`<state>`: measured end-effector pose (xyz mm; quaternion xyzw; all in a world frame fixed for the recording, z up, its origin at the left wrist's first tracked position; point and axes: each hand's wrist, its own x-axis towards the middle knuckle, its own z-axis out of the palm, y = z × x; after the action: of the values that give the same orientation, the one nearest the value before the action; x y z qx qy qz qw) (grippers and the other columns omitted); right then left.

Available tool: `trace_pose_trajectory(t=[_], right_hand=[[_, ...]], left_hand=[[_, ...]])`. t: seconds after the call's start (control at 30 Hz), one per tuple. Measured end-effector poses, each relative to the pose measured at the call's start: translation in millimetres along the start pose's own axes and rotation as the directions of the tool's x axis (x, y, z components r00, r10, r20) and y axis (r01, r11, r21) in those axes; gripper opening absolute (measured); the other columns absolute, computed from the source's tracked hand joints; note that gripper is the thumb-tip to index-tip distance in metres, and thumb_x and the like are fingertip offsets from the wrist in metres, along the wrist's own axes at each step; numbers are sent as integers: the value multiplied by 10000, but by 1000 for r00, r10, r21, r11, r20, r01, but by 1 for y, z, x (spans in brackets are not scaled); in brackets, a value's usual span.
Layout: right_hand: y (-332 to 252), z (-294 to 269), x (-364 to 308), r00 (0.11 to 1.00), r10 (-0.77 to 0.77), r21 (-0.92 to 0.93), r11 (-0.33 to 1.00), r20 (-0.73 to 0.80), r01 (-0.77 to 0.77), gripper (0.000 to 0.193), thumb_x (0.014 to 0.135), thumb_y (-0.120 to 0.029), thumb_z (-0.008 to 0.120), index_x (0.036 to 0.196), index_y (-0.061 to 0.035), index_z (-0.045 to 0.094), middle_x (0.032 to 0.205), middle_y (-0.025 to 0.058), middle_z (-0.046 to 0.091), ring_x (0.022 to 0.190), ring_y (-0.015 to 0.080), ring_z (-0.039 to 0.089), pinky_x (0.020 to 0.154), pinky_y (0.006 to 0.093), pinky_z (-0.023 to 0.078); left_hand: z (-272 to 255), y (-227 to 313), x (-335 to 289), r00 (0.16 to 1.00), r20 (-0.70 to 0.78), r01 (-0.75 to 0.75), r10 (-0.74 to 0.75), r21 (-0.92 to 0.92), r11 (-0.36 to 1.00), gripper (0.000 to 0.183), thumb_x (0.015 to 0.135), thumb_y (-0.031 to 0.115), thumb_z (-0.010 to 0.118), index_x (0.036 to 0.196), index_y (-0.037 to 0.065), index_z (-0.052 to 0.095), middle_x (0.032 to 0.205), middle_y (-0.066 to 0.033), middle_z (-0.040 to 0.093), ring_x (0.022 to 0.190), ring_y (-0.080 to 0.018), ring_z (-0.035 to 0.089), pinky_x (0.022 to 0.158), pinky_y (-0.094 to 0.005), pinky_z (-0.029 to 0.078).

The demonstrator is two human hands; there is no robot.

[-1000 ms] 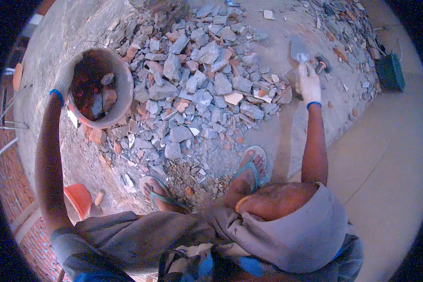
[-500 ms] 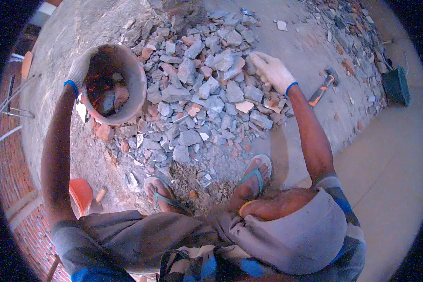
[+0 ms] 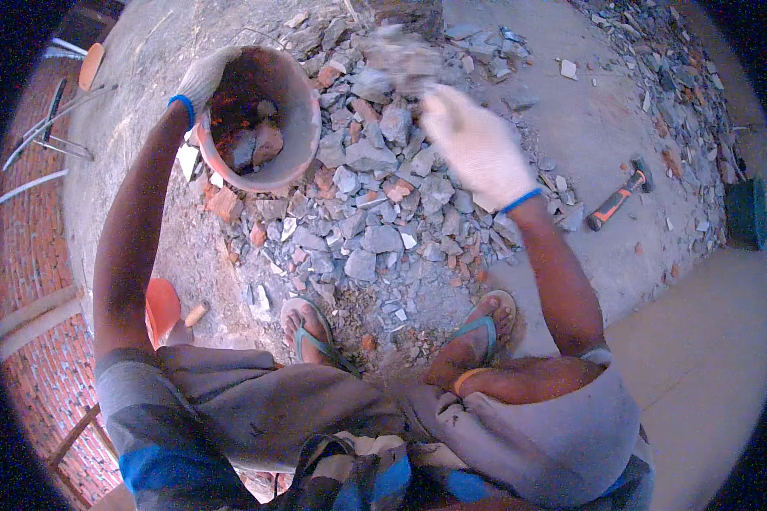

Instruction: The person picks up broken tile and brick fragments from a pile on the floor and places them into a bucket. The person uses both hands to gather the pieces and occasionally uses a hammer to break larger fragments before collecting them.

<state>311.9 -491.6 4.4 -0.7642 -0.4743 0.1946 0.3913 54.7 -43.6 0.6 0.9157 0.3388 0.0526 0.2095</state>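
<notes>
A worker's left hand grips a bucket; slipping could spill its rubble; the blurred right hand's hold is unclear.

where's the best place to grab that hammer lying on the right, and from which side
Probably by the orange and black handle of the hammer, near its free end, coming down from above on the wearer's side with the right hand. It lies flat, the handle slanting back toward the wearer and the head pointing away.
</notes>
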Motion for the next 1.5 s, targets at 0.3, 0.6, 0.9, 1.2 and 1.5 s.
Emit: trace_pose_trajectory(t=[0.3, 0.6, 0.9, 1.2, 1.5], right_hand=[[-28, 31, -18, 997, -76, 62, 995, -28, 77, 422, 1033, -367, 579, 1350, -92, 616, 1216, 234, 702, 1065, 429, 697, 908, 542, 559], [246, -103, -32, 817, 310, -154, 890, -486, -430, 597, 1055, -490, 505, 1334, 19, 645, 1259, 311, 681, 1218, 485, 631, 1044, 517, 493], [331, -182, 41, 762, 473, -414, 645, -443, -642, 663, 934, -519, 599, 1417, -65, 605, 1272, 267, 693, 1213, 438, 645, 1044, 512, 496], [261, -125, 140, 975, 223, -683, 711, -10, -170, 538, 933, -306, 603, 1440, -133, 558, 1333, 252, 653, 1173, 458, 644, 983, 539, 524], [251, -139, 97, 939, -56, -733, 611, 338, 300, 495, 954, -304, 587, 1444, -229, 588, 1395, 127, 654, 1127, 397, 688, 962, 501, 566]], left_hand=[[-6, 12, -10, 947, 35, 317, -319, -270, 909, 444, 1069, 382, 511, 1361, 100, 690, 1363, -106, 695, 1269, -229, 616, 1128, -378, 432], [0, -15, 5, 997, 20, 71, -69, -149, 986, 426, 1073, 312, 500, 1381, 68, 666, 1390, -114, 684, 1293, -228, 608, 1133, -381, 429], [-5, 10, -11, 997, -11, 80, -81, -67, 995, 438, 1066, 326, 507, 1382, 69, 668, 1329, -127, 717, 1250, -231, 634, 1115, -361, 438], [-6, 43, -17, 934, -8, 335, -358, -333, 881, 448, 1026, 385, 596, 1304, 61, 733, 1268, -106, 738, 1160, -207, 659, 1055, -348, 468], [-4, 25, -21, 991, -70, 98, -118, -237, 967, 437, 1056, 346, 540, 1345, 57, 695, 1326, -107, 716, 1222, -203, 637, 1089, -352, 453]])
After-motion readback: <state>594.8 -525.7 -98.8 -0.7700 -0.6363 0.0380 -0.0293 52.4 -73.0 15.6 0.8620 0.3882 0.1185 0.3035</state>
